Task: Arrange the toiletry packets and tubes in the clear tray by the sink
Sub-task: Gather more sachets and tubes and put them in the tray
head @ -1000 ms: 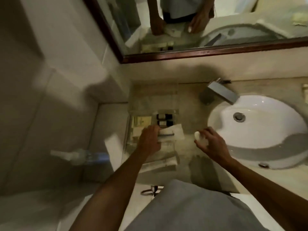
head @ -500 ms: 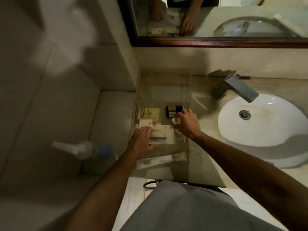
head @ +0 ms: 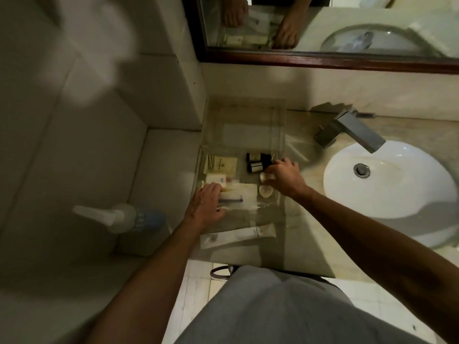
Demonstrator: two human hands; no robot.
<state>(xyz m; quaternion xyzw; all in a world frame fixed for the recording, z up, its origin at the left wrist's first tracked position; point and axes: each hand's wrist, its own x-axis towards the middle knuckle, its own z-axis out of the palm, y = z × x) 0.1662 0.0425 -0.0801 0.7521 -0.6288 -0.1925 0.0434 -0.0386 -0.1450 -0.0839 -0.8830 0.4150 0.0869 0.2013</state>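
A clear tray lies on the counter left of the sink. In it are a cream packet, a small white box, two dark-capped little bottles and a white toothbrush packet. My left hand rests flat on the left end of that toothbrush packet. My right hand is over the tray's right side, fingers closed on a small round white soap. A second round soap lies just below it. A long white tube lies on the counter in front of the tray.
The white basin and square metal tap are to the right. A mirror hangs on the wall behind. A spray bottle stands on the ledge to the left. Tiled wall closes off the left side.
My right hand has come from beside the basin to the tray's right side, carrying the round soap. My left hand stayed on the toothbrush packet. The view shifted slightly.
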